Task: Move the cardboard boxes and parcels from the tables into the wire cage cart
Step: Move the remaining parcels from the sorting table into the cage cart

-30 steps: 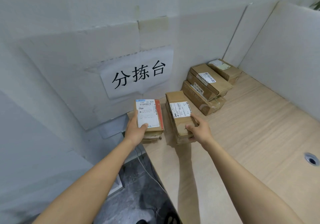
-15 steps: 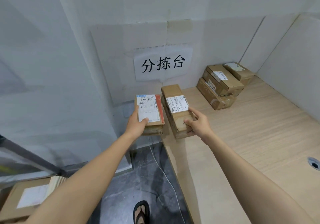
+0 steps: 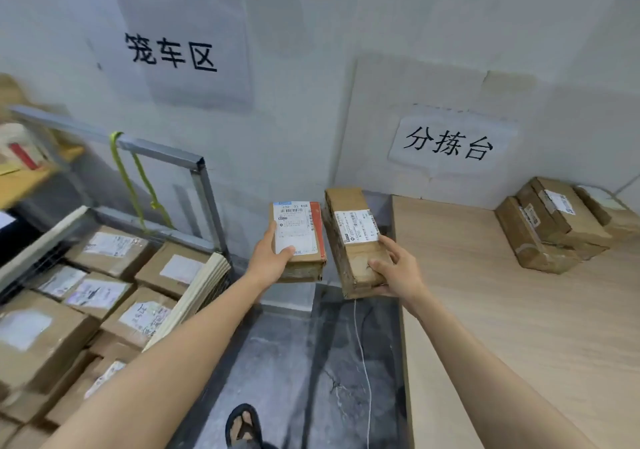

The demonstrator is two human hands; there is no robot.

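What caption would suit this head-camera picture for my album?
Left hand and right hand each carry a labelled parcel above the floor, between the table and the cage cart.

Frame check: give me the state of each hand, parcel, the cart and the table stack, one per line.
left hand: gripping the red-edged parcel, held in the air over the floor
right hand: gripping the long brown box, also in the air
wire cage cart: partly filled with labelled boxes
boxes stacked on the table: at rest, untouched
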